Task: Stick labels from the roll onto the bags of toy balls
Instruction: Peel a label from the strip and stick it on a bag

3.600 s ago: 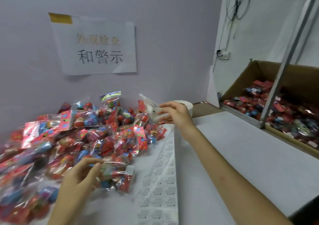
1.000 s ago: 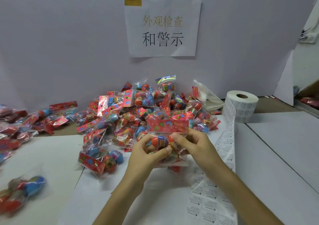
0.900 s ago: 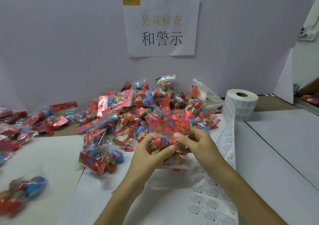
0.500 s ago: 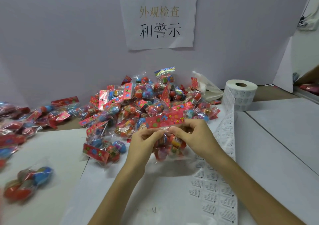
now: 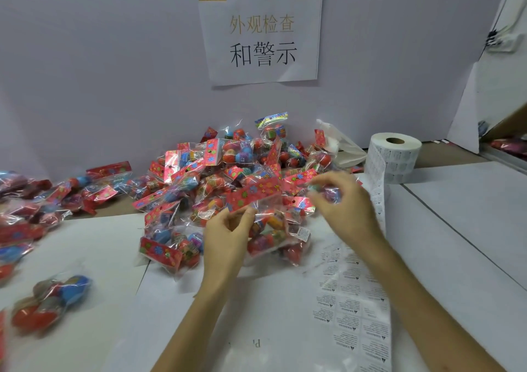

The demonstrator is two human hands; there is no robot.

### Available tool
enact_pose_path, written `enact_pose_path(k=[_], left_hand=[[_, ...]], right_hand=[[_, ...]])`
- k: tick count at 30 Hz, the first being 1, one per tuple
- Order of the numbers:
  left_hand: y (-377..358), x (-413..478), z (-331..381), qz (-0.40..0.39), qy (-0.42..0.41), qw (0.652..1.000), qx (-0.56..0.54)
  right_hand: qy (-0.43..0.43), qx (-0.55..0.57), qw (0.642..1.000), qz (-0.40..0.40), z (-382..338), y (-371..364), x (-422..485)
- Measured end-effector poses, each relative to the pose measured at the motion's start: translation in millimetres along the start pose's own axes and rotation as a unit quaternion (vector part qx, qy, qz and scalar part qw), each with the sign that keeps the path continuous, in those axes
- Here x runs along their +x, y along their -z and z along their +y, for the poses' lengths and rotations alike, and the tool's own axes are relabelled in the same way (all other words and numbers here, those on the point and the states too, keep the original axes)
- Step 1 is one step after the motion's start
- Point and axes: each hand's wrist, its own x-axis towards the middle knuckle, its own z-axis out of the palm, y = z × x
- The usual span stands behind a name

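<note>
So the left hand is pinching one bag by the lower left corner of its header, thumb and fingertips curled onto it. It holds the bag up over the middle of the table, right in front of the pile of bags heaped along the far edge.

The bag is crinkly, shiny clear cellophane stuffed with round red, orange and blue balls. It's topped with a flat red card strip printed with little flowers.

The right hand is just to the bag's right, fingers curled, but it's too blurry to tell whether it's got anything.

The label roll is a squat white cylinder with a cardboard core, standing near the far right corner. Its label strip is smooth backing paper with rows of small printed rectangles, and it trails across the table to the near edge.

Compared with half a second ago, both hands were pinching the header then and it sat pretty much level. Now the right hand has come off and slid right toward the strip. The header tilts, left end lower.
</note>
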Motion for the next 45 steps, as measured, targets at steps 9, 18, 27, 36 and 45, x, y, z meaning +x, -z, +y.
enact_pose_path(k=[9,18,27,36,45], left_hand=[[13,9,4,0.102,0.027,0.993,-0.052],[8,5,-7,0.047,-0.038,0.986,0.157],[0,-9,8,0.046,-0.214,0.967,0.127],[-8,-17,14,-0.126,-0.089,0.985,-0.080],[2,-5,2,-0.136,-0.261,0.931,0.217]], right_hand=[[-0.175,0.062,0.979,0.084,31,30,16],[-0.272,0.146,0.944,-0.114,11,9,6],[-0.201,0.215,0.944,-0.151,4,11,4],[-0.210,0.425,0.881,-0.002,3,27,11],[-0.286,0.109,0.947,0.097,50,54,22]])
